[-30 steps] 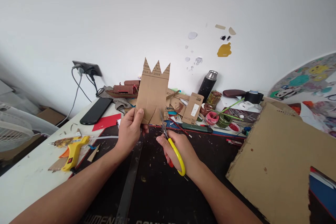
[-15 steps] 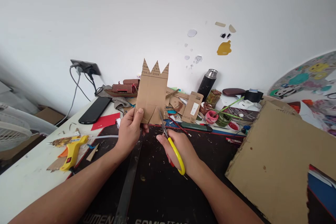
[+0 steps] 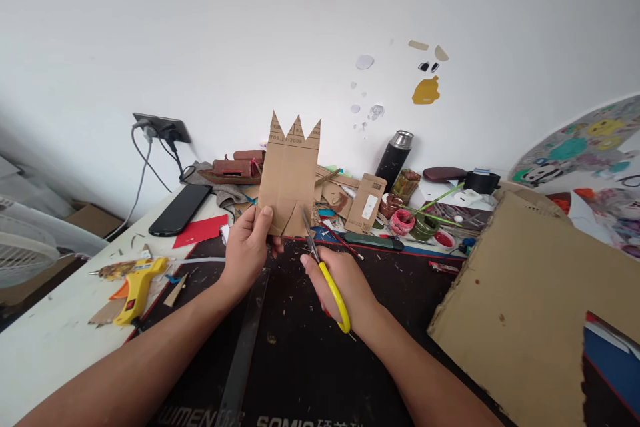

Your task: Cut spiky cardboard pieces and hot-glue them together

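My left hand (image 3: pixel 249 233) pinches the lower left corner of a piece of cardboard (image 3: pixel 289 170), thumb in front and fingers behind. The cardboard stands upright, with three pointed teeth along its top and printed lettering just under them. A slanting cut runs up from its bottom edge. My right hand (image 3: pixel 345 283) is wrapped round a pair of scissors (image 3: pixel 334 293) with yellow and red handles. The blades point up and lie at the cardboard's lower right part, to the right of the slanting cut. Part of the handles is hidden by my fingers.
A metal ruler (image 3: pixel 245 347) lies on the black mat (image 3: pixel 300 360). To the left are a yellow glue gun (image 3: pixel 137 287) and a black phone (image 3: pixel 181 210). Paint jars (image 3: pixel 401 221), a thermos (image 3: pixel 395 159) and scraps line the back. A large cardboard sheet (image 3: pixel 515 307) leans at right.
Hardly anything differs. The scissors and my right thumb have shifted very slightly, and the whole view has moved a few pixels; both hands keep their hold.
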`<state>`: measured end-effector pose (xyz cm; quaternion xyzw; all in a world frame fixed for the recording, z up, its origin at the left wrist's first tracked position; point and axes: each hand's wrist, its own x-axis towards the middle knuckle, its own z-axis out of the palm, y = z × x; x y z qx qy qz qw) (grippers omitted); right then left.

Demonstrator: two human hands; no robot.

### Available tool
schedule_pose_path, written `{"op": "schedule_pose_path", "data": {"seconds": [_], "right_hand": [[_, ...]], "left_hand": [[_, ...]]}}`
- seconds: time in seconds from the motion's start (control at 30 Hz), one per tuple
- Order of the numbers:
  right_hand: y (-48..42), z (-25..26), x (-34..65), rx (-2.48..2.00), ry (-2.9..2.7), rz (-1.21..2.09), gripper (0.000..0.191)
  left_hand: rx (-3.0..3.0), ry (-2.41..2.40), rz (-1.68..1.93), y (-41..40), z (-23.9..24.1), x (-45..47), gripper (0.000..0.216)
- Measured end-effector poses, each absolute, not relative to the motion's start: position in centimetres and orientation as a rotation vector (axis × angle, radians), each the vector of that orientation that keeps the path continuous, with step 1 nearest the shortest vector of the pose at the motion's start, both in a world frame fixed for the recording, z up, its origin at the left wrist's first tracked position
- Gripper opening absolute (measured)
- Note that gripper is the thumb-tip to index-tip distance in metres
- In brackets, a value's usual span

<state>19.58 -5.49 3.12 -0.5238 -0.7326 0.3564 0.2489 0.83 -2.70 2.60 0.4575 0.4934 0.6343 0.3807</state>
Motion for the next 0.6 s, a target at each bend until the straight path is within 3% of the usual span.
{"op": "schedule_pose_path", "data": {"seconds": [0.4, 0.6], "right_hand": [[-5.24, 2.68, 19.41, -1.443, -2.08, 0.781, 0.034], [-5.23, 2.73, 19.57, -1.417, -2.03, 0.908, 0.036]], "left_hand": [[1.148, 1.25, 1.616, -2.66, 2.37, 0.8, 0.041], [1.144, 1.252, 1.601, -2.55, 2.22, 0.76, 0.039]]}}
